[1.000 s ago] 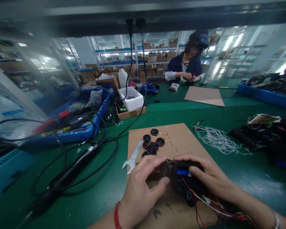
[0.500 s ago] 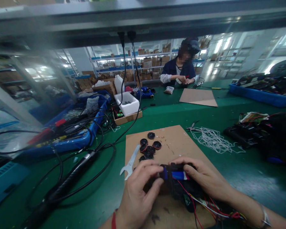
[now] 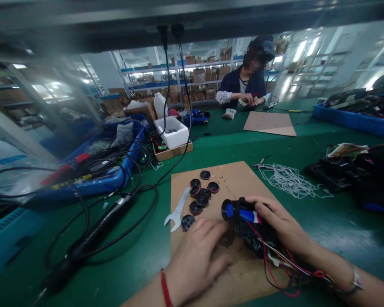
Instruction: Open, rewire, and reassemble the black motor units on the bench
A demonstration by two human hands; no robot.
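Observation:
My right hand (image 3: 281,226) is wrapped around a black plastic housing (image 3: 254,226) with blue cylindrical parts inside. Its round end points left, showing a blue face. Red, black, white and yellow wires (image 3: 288,258) hang from it beneath my right wrist. My left hand (image 3: 201,256) is low over the brown board (image 3: 240,175), left of the housing and apart from it. Blur smears its fingertips, and a dark patch beside them cannot be made out. Several round black caps (image 3: 205,194), some with red edges, lie on the board beside an open-ended wrench (image 3: 178,211).
Black cables and a black pen-shaped tool (image 3: 92,230) lie at left, before a blue bin (image 3: 92,183). White cord (image 3: 288,181) and pliers (image 3: 260,163) sit right of the board. A white foam box (image 3: 176,134) stands farther back. Across the table sits a co-worker (image 3: 243,85).
My left hand has come away from the housing's end and moved down toward the board. The blue end face now shows. My right hand still holds the housing, now tilted slightly upward.

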